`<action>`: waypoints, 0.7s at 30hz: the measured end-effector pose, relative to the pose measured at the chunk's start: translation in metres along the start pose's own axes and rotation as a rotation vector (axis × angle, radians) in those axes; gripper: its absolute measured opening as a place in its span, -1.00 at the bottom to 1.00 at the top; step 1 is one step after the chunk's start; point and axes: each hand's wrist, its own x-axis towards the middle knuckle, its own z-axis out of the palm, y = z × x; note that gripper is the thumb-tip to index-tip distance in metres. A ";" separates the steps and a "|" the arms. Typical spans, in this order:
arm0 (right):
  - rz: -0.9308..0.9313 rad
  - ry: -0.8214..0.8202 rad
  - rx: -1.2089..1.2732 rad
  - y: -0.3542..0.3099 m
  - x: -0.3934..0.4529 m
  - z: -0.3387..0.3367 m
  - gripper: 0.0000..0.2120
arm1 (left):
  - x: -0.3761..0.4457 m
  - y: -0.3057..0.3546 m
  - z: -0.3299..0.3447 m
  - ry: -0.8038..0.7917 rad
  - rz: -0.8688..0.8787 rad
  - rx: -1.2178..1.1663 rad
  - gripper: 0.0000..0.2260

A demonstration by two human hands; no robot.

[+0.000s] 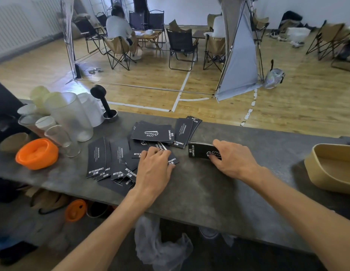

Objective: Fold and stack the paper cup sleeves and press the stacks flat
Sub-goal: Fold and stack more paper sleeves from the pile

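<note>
While loose black sleeves [115, 153] lie scattered over the grey counter [199, 188], right hand [231, 156] grips a neat sleeve stack [199, 150] at centre-right, fingers curled round its near edge. Left hand [155, 163] rests on one loose sleeve in the pile, fingertips bent onto it; whether it pinches is unclear

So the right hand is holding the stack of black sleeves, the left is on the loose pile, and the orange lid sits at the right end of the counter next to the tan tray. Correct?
Not quite. The orange lid sits at the left end of the counter, by the clear cups, far from the tan tray. The head view shows it. The rest holds: the right hand holds the stack of black sleeves and the left hand is on the loose pile.
</note>
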 end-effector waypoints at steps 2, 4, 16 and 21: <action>-0.004 -0.001 0.000 -0.001 0.000 0.000 -0.78 | -0.004 0.002 -0.002 0.035 0.019 0.005 -0.90; -0.007 -0.002 -0.005 -0.001 -0.001 0.000 -0.78 | -0.007 0.003 -0.001 0.062 0.030 -0.004 -0.97; -0.011 -0.011 -0.002 0.000 -0.003 0.000 -0.77 | -0.022 0.001 -0.026 0.040 0.025 -0.142 -0.88; -0.014 -0.009 -0.002 -0.001 -0.003 0.000 -0.77 | -0.042 0.021 -0.069 0.163 0.004 -0.394 -0.84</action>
